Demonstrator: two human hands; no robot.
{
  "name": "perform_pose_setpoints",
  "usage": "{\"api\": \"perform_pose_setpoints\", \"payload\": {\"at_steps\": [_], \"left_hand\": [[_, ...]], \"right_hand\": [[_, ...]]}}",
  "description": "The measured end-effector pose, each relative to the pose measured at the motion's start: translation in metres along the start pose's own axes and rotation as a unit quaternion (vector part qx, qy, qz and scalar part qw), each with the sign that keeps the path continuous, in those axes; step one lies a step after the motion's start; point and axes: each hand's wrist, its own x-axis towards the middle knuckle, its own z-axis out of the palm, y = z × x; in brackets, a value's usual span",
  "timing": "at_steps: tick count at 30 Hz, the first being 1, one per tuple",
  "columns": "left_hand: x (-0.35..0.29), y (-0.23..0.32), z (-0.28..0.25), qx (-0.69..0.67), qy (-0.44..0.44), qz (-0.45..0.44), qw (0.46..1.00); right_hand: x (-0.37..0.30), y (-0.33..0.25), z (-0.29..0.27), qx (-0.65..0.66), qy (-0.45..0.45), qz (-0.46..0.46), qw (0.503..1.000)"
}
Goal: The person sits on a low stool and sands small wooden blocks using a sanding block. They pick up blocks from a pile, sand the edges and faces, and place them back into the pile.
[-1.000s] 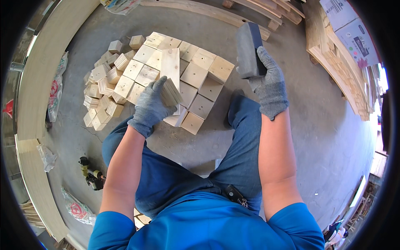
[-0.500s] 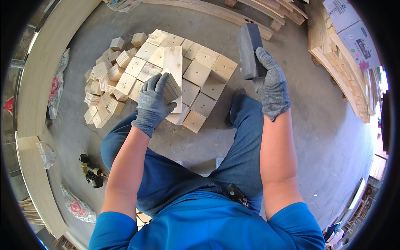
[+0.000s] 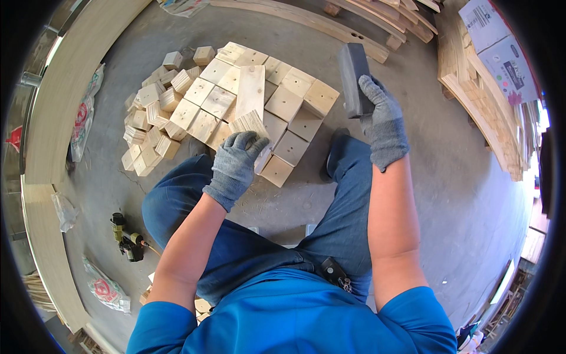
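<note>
My left hand (image 3: pixel 233 164), in a grey knit glove, has its fingers curled at the near end of a pale wooden block (image 3: pixel 252 88). That block rests on top of the stacked blocks (image 3: pixel 285 104), its layered, striped end turned toward me. My right hand (image 3: pixel 384 121), gloved alike, is closed around the lower part of a dark grey rectangular block (image 3: pixel 354 79) and holds it upright, right of the stack. Small dark holes show in the tops of many stacked blocks. My left fingertips are partly hidden against the wood.
Loose wood blocks (image 3: pixel 150 94) lie heaped left of the stack. A nail gun-like tool (image 3: pixel 126 238) lies on the concrete floor near my left knee. Long boards (image 3: pixel 306 22) lie at the back, with piled timber (image 3: pixel 471 88) and cartons (image 3: pixel 508 65) at right. Plastic bags (image 3: pixel 108 288) lie at left.
My left hand has moved from the wooden block's left side to its near end, toward me and rightward. The block's striped end now faces me more. My right hand has dropped slightly.
</note>
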Motion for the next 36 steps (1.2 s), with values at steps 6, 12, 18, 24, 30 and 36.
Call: {"api": "perform_pose_setpoints", "payload": {"at_steps": [6, 12, 18, 24, 30, 36], "left_hand": [[-0.011, 0.0, -0.014, -0.073, 0.05, -0.047, 0.995], [-0.028, -0.024, -0.016, -0.145, 0.038, -0.272, 0.951], [-0.026, -0.051, 0.02, -0.22, -0.025, -0.333, 0.917], [-0.018, -0.055, 0.041, -0.311, -0.012, -0.3, 0.902], [-0.02, -0.052, 0.055, -0.336, 0.043, -0.284, 0.897], [-0.011, -0.054, 0.05, -0.364, -0.016, -0.32, 0.875]], "right_hand": [[0.0, 0.01, 0.002, -0.084, -0.012, -0.005, 0.996], [-0.004, 0.022, 0.016, -0.247, -0.038, -0.057, 0.967], [-0.014, 0.047, 0.036, -0.421, -0.068, -0.116, 0.897], [-0.048, 0.09, 0.059, -0.554, -0.117, -0.234, 0.79], [-0.095, 0.116, 0.084, -0.661, -0.165, -0.271, 0.68], [-0.104, 0.134, 0.086, -0.721, -0.187, -0.283, 0.605]]}}
